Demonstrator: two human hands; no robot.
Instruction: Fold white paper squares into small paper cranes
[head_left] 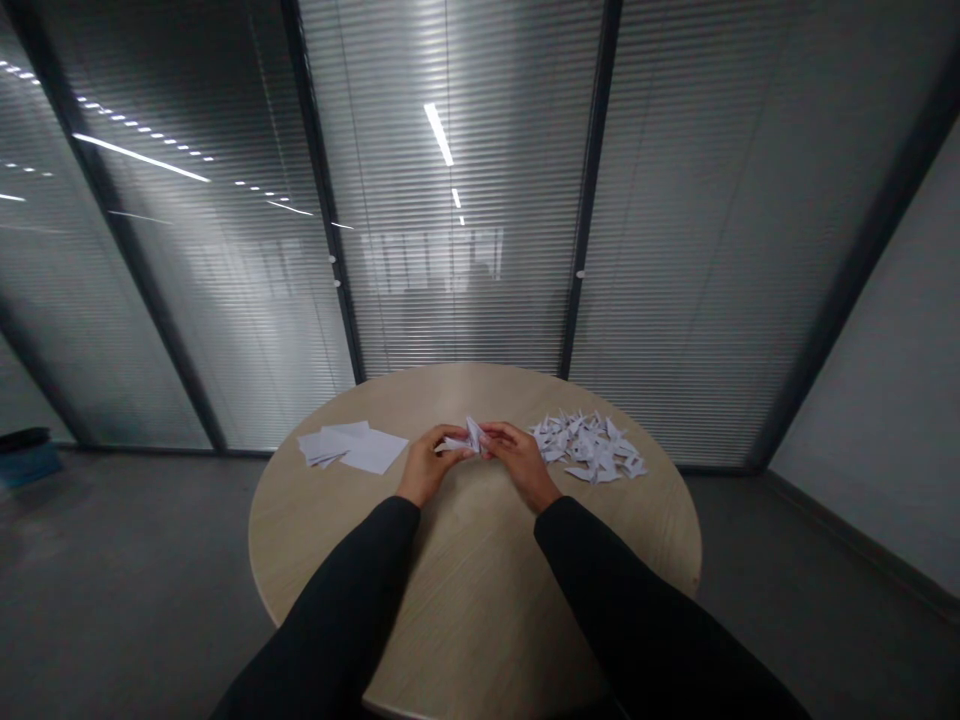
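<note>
A small folded white paper piece (473, 434), with a pointed tip standing up, is held between my two hands above the middle of the table. My left hand (430, 462) pinches its left side with thumb and fingers. From the other side, my right hand (519, 458) grips it with fingertips pressed together. Part of the paper is hidden by the fingers. Left of my left hand lie flat white paper sheets (373, 451), loosely overlapping. Just beyond my right hand spreads a heap of folded paper pieces (592, 447), pointed and angular.
Everything rests on a round light-wood table (480, 600). Behind it stands a glass partition with blinds (465, 320) and dark frames. A white wall (885, 400) is at the right. A blue bin with a dark rim (28, 460) sits on the floor at far left.
</note>
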